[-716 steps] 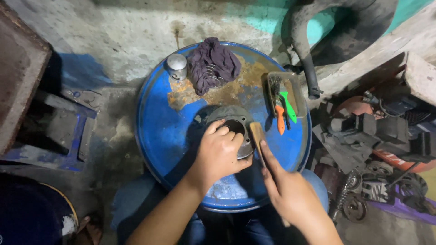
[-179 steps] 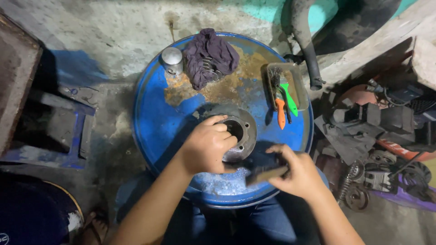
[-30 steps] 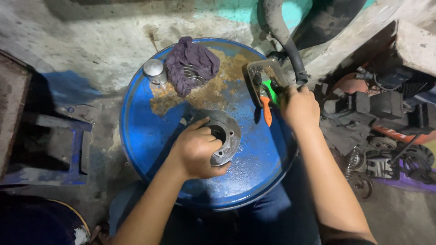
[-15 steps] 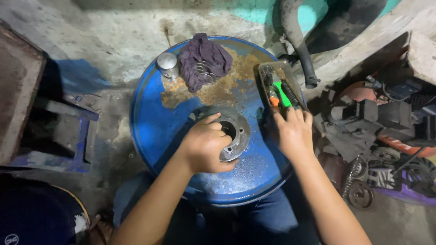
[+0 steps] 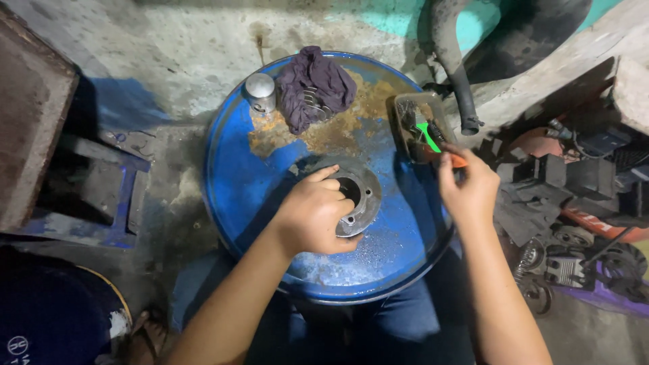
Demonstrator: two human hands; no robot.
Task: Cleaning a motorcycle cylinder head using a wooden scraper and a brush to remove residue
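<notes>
A round grey metal disc (image 5: 359,196) with a centre hole and bolt holes lies on top of a blue drum (image 5: 257,182). My left hand (image 5: 312,215) rests on the disc's left side, fingers curled over its rim. My right hand (image 5: 468,186) is at the drum's right edge, its fingers closed on an orange-handled tool (image 5: 454,159). Just beyond the fingers sits a small tray (image 5: 404,108) holding a green-handled tool (image 5: 427,135) and other tools.
A purple rag (image 5: 314,84) and a small metal can (image 5: 260,91) sit at the drum's far side, by a rust patch. A black hose (image 5: 454,64) hangs at the right. Engine parts and clutter (image 5: 574,203) fill the floor right; a blue stand (image 5: 101,196) is left.
My right hand has drawn back from the tray toward me, now gripping the orange-handled tool. My left hand has stayed on the disc.
</notes>
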